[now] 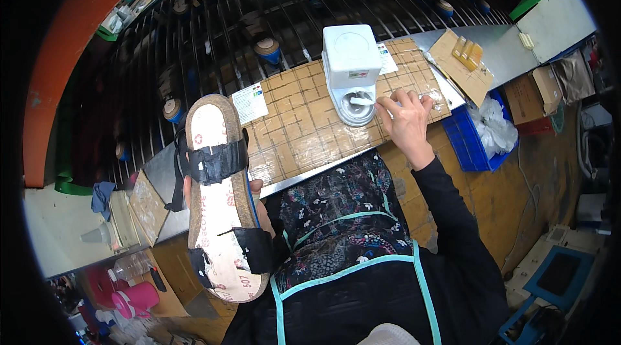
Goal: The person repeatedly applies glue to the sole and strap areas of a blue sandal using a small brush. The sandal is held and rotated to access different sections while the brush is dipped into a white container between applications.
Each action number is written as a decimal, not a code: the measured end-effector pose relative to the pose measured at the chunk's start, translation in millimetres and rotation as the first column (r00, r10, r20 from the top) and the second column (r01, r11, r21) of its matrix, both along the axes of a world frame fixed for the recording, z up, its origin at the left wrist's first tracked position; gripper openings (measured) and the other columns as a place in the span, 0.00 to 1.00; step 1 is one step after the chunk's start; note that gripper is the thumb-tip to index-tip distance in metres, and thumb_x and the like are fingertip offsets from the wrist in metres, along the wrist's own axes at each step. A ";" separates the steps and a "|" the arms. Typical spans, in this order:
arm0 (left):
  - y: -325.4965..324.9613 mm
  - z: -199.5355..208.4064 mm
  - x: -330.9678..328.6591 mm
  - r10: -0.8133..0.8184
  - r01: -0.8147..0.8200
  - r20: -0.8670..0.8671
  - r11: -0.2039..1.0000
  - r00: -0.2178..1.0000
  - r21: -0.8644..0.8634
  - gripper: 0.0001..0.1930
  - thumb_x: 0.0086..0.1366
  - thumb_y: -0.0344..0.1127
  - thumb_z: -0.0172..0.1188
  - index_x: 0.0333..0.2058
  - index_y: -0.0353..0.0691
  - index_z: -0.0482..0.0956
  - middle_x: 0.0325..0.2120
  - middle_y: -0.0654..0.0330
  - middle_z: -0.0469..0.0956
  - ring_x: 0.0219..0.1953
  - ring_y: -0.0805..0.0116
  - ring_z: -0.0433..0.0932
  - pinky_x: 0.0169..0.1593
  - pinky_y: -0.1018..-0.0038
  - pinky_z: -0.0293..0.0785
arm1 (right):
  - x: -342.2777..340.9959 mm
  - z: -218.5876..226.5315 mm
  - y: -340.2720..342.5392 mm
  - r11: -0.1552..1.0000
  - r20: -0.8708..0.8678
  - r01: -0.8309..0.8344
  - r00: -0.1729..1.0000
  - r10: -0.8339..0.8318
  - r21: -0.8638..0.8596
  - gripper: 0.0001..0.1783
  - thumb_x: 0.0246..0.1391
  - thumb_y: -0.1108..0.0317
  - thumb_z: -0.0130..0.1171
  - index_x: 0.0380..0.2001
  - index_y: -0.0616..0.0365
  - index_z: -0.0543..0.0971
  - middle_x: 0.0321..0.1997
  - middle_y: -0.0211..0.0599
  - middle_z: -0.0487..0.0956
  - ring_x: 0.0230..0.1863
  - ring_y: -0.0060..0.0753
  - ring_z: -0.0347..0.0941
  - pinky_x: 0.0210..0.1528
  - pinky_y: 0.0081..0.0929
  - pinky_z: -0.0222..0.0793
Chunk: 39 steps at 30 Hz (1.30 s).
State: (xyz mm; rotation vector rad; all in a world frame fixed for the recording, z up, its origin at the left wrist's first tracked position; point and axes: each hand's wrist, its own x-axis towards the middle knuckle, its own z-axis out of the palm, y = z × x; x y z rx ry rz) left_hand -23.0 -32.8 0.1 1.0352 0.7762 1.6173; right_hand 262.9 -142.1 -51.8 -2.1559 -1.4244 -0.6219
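Note:
On the left, my left hand (261, 208) holds up a sandal (215, 206) by its side. Its footbed is pale with a brown cork-like rim, and black straps cross it. The thumb shows at the right edge, while most of the hand is behind the sandal. My right hand (405, 117) pinches a small white brush (361, 101). The brush's tip is in the round cup of a white dispenser bottle (350, 54), which stands upright on the work board. What liquid the cup holds is hard to make out.
A tape-covered cardboard board (294, 131) lies before me. Behind it runs a rack of dark metal rods (304, 15) with several sandals. At the right are a blue crate (467, 144) with plastic bags and a brown board (453, 63) with yellow blocks. A pink jug (137, 300) stands lower left.

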 end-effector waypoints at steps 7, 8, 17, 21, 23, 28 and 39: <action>-0.2 5.2 -0.4 0.122 0.001 -0.492 0.970 0.862 0.244 0.43 0.53 0.32 0.67 0.64 0.43 0.51 0.60 0.52 0.63 0.60 0.64 0.67 0.64 0.66 0.63 | 4.1 6.6 -4.8 0.991 -0.100 0.016 0.995 -0.029 -0.131 0.05 0.48 0.62 0.65 0.25 0.50 0.83 0.24 0.32 0.75 0.26 0.36 0.71 0.43 0.41 0.52; -0.7 5.7 -2.2 0.122 0.023 -0.528 0.965 0.840 0.260 0.42 0.56 0.34 0.66 0.64 0.44 0.49 0.61 0.52 0.62 0.61 0.65 0.67 0.65 0.65 0.61 | 6.1 7.7 -6.8 0.989 -0.206 0.029 0.977 -0.059 -0.146 0.06 0.49 0.61 0.64 0.25 0.51 0.83 0.23 0.34 0.76 0.25 0.37 0.71 0.43 0.42 0.51; 49.1 -79.5 -1.4 0.182 0.014 -0.276 0.812 0.944 0.583 0.25 0.69 0.41 0.47 0.61 0.37 0.60 0.65 0.45 0.55 0.64 0.53 0.61 0.64 0.57 0.63 | 31.0 -18.8 -21.5 0.994 -0.934 -0.059 0.352 -0.063 -0.089 0.15 0.57 0.57 0.60 0.31 0.59 0.83 0.16 0.31 0.76 0.21 0.19 0.71 0.26 0.22 0.63; 46.4 -96.1 28.1 -0.005 0.162 -0.274 0.819 0.962 0.550 0.20 0.65 0.32 0.56 0.54 0.31 0.68 0.61 0.34 0.60 0.64 0.44 0.63 0.65 0.56 0.59 | 17.4 -13.9 -17.9 0.992 -0.955 -0.068 0.272 0.120 0.105 0.09 0.54 0.63 0.64 0.31 0.58 0.83 0.19 0.27 0.77 0.24 0.11 0.68 0.25 0.17 0.58; 32.6 -91.5 52.8 0.209 0.044 -0.300 0.751 0.931 0.659 0.18 0.63 0.32 0.59 0.50 0.34 0.72 0.57 0.36 0.66 0.61 0.43 0.66 0.64 0.56 0.61 | 3.7 4.3 -10.6 0.999 -0.914 -0.014 0.403 0.046 0.044 0.06 0.52 0.66 0.66 0.31 0.56 0.83 0.21 0.28 0.77 0.25 0.15 0.69 0.29 0.19 0.57; 26.7 -52.5 65.8 0.359 0.030 -0.377 0.688 0.854 0.725 0.14 0.59 0.33 0.62 0.45 0.40 0.78 0.51 0.41 0.75 0.57 0.42 0.71 0.60 0.56 0.68 | -43.9 69.1 -3.5 0.934 -0.238 -0.122 0.948 0.210 0.337 0.09 0.44 0.69 0.71 0.32 0.52 0.85 0.28 0.27 0.78 0.29 0.23 0.71 0.41 0.25 0.53; 21.9 -28.8 42.3 0.458 0.082 -0.439 0.614 0.773 0.785 0.17 0.53 0.34 0.67 0.44 0.45 0.82 0.50 0.46 0.77 0.57 0.42 0.72 0.58 0.55 0.70 | -105.7 74.7 11.0 0.866 -0.633 -0.204 0.611 0.476 0.456 0.12 0.45 0.74 0.69 0.37 0.55 0.86 0.36 0.31 0.73 0.26 0.18 0.68 0.30 0.15 0.61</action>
